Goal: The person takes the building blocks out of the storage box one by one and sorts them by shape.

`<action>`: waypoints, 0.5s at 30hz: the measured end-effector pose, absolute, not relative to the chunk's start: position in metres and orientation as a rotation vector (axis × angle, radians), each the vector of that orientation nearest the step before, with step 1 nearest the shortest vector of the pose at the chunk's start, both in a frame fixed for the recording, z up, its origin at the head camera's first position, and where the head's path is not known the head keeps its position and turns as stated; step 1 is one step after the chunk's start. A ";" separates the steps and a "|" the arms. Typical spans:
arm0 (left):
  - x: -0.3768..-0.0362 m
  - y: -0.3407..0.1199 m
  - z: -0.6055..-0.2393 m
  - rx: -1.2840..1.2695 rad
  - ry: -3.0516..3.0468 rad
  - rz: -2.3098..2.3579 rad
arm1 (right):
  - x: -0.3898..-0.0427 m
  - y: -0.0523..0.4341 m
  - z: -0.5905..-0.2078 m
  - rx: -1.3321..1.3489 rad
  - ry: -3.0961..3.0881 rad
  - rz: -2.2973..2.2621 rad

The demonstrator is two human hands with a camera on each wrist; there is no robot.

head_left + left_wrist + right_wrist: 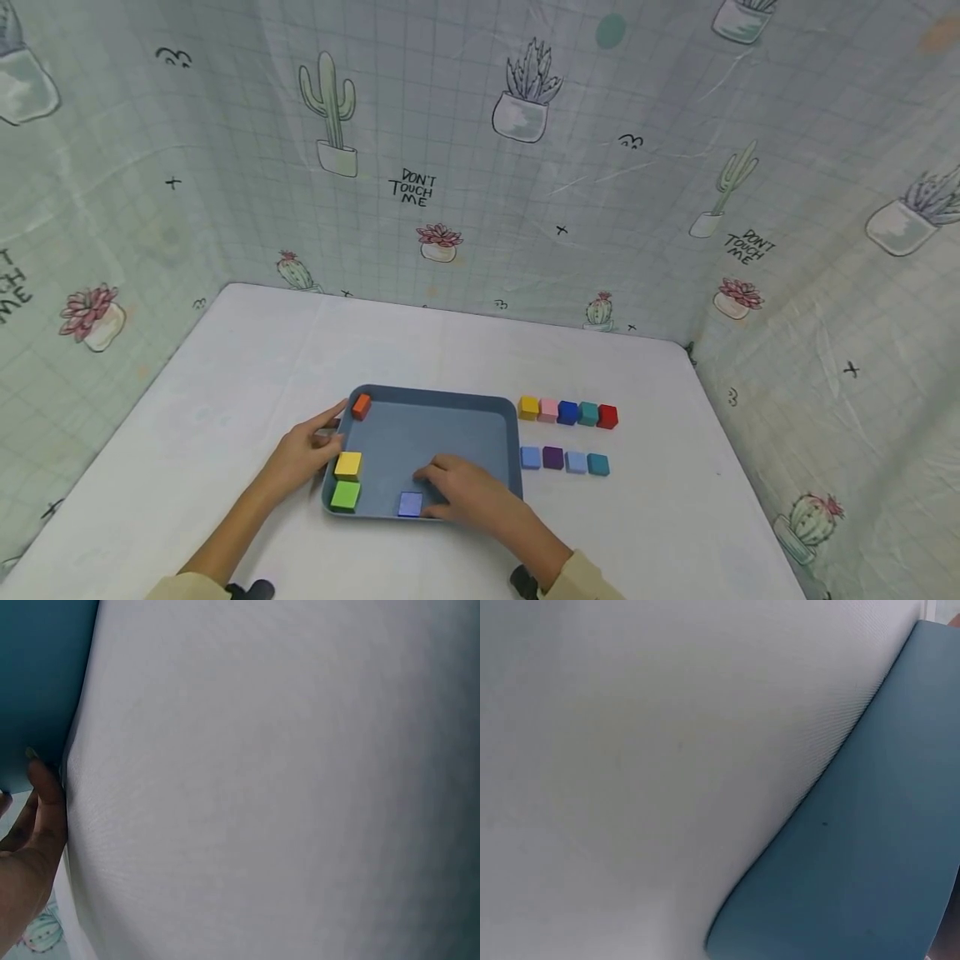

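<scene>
A blue-grey rectangular tray (442, 425) lies on the white table. At its left side my left hand (303, 454) holds the rim; the left wrist view shows the thumb (46, 784) against the tray's outer wall (45, 682). Over the tray's front part, my right hand (468, 492) has thumb and forefinger spread apart, just right of a lavender block (410, 504) by the front wall. Along the left wall sit an orange block (362, 407), a yellow block (348, 466) and a green block (346, 497). My right palm's underside is hidden.
Right of the tray, a back row runs from a yellow block (528, 407) through pink, blue and teal to a red block (607, 417). A nearer row has a light blue block (530, 457), a purple block (552, 457) and others. Patterned cloth (480, 167) surrounds the table.
</scene>
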State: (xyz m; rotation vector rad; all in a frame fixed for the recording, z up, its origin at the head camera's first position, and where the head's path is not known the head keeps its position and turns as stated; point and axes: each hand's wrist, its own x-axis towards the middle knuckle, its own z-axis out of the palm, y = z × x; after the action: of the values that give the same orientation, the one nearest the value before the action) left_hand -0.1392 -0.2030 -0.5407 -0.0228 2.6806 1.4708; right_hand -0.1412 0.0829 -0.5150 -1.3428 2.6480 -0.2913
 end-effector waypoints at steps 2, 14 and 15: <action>-0.139 -0.203 -0.540 -0.018 2.683 1.471 | -0.141 0.082 -0.515 -1.341 2.651 -0.277; -0.139 -0.202 -0.538 -0.026 2.678 1.467 | -0.143 0.081 -0.516 -1.372 2.659 -0.244; -0.139 -0.202 -0.538 -0.026 2.678 1.467 | -0.143 0.081 -0.516 -1.372 2.659 -0.247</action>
State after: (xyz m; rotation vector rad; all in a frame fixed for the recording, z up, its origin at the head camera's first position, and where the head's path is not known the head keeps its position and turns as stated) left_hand -0.1387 -0.2021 -0.5380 -0.0256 2.6779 1.4674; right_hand -0.1425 0.0810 -0.5161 -1.3715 2.6592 -0.2469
